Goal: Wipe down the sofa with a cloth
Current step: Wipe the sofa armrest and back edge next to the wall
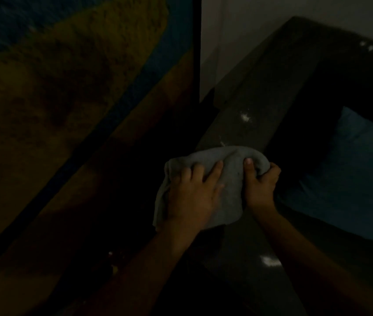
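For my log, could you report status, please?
Both hands on cloth: left hand flat, right hand gripping. Cloth on sofa arm. Nothing blocking.

You press a soft, matt grey cloth [226, 179] that looks like terry or fleece, crumpled into folds. Under it the sofa armrest [260, 106] shows a dark, fairly smooth covering with a faint sheen, flecked with pale scuffs or lint; whether it is leather or a tight weave you cannot tell in this dim light. Beside it the blue cushion [349, 179] looks like smooth, matt woven fabric, lightly creased. To your left, the yellow and blue painted surface [67, 76] looks rough, grainy and matt. The pale wall [226, 30] looks smooth and matt.
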Demonstrator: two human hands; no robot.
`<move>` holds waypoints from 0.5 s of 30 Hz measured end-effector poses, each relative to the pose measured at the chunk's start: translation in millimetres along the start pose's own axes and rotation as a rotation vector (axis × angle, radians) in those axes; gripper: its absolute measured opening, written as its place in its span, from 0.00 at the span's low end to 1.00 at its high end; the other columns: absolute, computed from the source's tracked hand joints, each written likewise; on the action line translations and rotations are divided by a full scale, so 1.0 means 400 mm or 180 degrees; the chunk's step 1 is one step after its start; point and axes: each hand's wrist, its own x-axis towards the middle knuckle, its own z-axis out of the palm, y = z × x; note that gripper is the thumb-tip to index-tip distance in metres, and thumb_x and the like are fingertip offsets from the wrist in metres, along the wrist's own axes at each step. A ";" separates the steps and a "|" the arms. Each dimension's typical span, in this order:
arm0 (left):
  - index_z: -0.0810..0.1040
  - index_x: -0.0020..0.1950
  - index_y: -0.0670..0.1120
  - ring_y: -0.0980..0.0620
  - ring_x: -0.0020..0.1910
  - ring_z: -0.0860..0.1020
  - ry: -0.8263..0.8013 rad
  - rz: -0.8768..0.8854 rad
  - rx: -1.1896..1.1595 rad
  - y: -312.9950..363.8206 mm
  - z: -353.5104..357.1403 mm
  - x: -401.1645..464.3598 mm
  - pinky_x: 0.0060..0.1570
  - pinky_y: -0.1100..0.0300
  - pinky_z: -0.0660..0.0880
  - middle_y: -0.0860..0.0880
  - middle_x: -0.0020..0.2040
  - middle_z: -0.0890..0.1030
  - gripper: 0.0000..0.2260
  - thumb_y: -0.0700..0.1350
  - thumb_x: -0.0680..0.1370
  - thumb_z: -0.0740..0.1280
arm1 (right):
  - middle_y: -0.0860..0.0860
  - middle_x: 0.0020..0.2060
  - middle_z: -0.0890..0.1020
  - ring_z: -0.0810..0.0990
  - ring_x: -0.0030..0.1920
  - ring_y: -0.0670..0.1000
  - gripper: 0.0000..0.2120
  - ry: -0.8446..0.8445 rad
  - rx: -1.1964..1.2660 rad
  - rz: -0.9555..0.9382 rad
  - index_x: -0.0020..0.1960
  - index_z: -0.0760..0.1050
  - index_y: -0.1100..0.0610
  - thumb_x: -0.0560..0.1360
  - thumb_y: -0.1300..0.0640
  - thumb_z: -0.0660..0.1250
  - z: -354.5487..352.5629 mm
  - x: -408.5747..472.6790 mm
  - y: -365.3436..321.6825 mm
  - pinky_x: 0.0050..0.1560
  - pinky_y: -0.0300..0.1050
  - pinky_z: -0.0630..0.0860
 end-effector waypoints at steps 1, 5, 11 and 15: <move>0.68 0.72 0.55 0.46 0.43 0.74 -0.0035 0.0031 0.0046 0.019 0.001 -0.006 0.39 0.53 0.72 0.46 0.51 0.76 0.25 0.59 0.77 0.53 | 0.53 0.60 0.71 0.74 0.59 0.51 0.30 -0.0044 -0.0057 -0.0036 0.62 0.61 0.47 0.69 0.33 0.66 -0.011 0.011 -0.012 0.59 0.52 0.75; 0.72 0.69 0.49 0.45 0.41 0.77 0.0111 0.0244 0.0030 0.037 0.008 0.039 0.36 0.53 0.73 0.44 0.50 0.79 0.25 0.57 0.75 0.59 | 0.51 0.56 0.71 0.73 0.58 0.52 0.31 -0.0007 -0.0482 -0.0419 0.61 0.63 0.48 0.66 0.33 0.69 -0.027 0.077 -0.079 0.59 0.57 0.75; 0.62 0.75 0.50 0.43 0.57 0.74 -0.0210 -0.0579 -0.0463 -0.047 -0.015 0.067 0.51 0.44 0.75 0.43 0.64 0.73 0.31 0.61 0.76 0.41 | 0.59 0.58 0.70 0.68 0.59 0.60 0.33 0.0294 -0.2118 -0.1063 0.65 0.66 0.57 0.73 0.32 0.59 0.035 0.079 -0.131 0.59 0.53 0.66; 0.62 0.75 0.51 0.44 0.57 0.74 -0.0177 -0.0890 -0.0456 -0.036 -0.022 0.014 0.55 0.45 0.73 0.45 0.63 0.72 0.27 0.59 0.78 0.47 | 0.58 0.50 0.73 0.69 0.51 0.56 0.23 -0.0292 -0.2149 -0.2196 0.60 0.71 0.60 0.75 0.43 0.56 0.000 0.076 -0.130 0.55 0.48 0.63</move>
